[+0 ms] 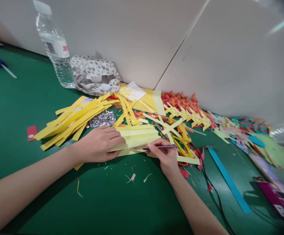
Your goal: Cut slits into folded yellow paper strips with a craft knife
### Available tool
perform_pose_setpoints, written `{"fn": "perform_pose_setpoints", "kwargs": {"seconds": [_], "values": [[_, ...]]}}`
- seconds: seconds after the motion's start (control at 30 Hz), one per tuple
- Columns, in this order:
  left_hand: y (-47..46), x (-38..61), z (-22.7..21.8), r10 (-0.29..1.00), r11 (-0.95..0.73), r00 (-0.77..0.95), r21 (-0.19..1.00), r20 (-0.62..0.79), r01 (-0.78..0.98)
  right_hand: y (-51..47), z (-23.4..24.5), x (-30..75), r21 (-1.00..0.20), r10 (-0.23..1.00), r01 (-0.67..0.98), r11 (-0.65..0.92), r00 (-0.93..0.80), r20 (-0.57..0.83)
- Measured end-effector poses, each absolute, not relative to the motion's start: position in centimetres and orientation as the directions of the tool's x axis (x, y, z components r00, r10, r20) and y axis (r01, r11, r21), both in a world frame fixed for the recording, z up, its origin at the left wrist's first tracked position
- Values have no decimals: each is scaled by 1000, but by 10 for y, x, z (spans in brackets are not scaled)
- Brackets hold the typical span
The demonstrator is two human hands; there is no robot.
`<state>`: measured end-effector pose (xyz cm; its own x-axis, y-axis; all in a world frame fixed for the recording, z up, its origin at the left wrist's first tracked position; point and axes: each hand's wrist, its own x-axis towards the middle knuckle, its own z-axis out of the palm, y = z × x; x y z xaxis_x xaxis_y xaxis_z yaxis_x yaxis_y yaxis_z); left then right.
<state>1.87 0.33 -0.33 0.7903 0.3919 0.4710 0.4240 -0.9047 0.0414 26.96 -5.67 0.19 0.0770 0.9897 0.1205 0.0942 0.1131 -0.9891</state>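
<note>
My left hand point(100, 143) lies flat on a folded pale yellow sheet of paper point(137, 137), pressing it onto the green table point(34, 98), fingers stretched out together. My right hand point(165, 155) is closed in a pinch round a thin pen-like tool point(156, 147), whose tip rests on the near edge of that sheet. A pile of yellow paper strips point(75, 119) lies just beyond my left hand. A small bag of googly eyes point(102, 119) sits among them.
A water bottle point(55, 45) and a patterned cloth pouch point(94, 75) stand by the white wall. Woven orange and yellow paper shapes point(186, 107) and coloured ones point(240, 130) lie at the right. There too are a blue strip point(227, 179), a black cable point(213, 189) and paper scraps point(132, 178).
</note>
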Motion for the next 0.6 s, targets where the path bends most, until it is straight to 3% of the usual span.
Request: {"fn": "perform_pose_setpoints", "kwargs": {"seconds": [0.6], "values": [[3,19,-2,400,-902,790,50,465,428,-58,1,270,-977,991,177,122,33,130]]}}
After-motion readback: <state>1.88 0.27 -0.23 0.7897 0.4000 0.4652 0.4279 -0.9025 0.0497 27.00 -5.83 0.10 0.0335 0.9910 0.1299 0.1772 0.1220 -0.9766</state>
